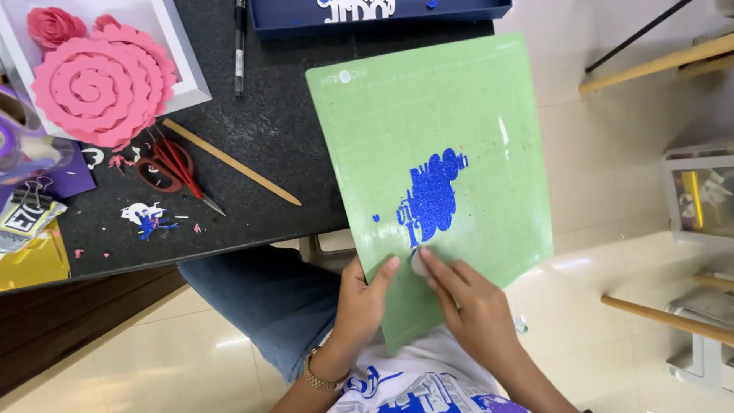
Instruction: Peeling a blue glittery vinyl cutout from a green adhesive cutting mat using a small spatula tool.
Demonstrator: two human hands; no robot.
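— Gripping the green cutting mat (pixel 459 115) by its lower edge, the left hand (pixel 363 302); the right hand (pixel 466 302) pinches a small white scraper (pixel 420 262) below the blue glitter cutout (pixel 430 197).
— Beside them on the black table (pixel 267 130): red scissors (pixel 172 167), a wooden stick (pixel 229 162), pink paper roses (pixel 99 80).

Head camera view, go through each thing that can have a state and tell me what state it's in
Green cutting mat: held tilted, upper edge resting on the table.
Blue glitter cutout: stuck on the mat.
Left hand: gripping the mat's lower edge.
Right hand: pressing a small pale tool on the mat.
Red scissors: closed, lying flat.
Pink paper rose: rolled.
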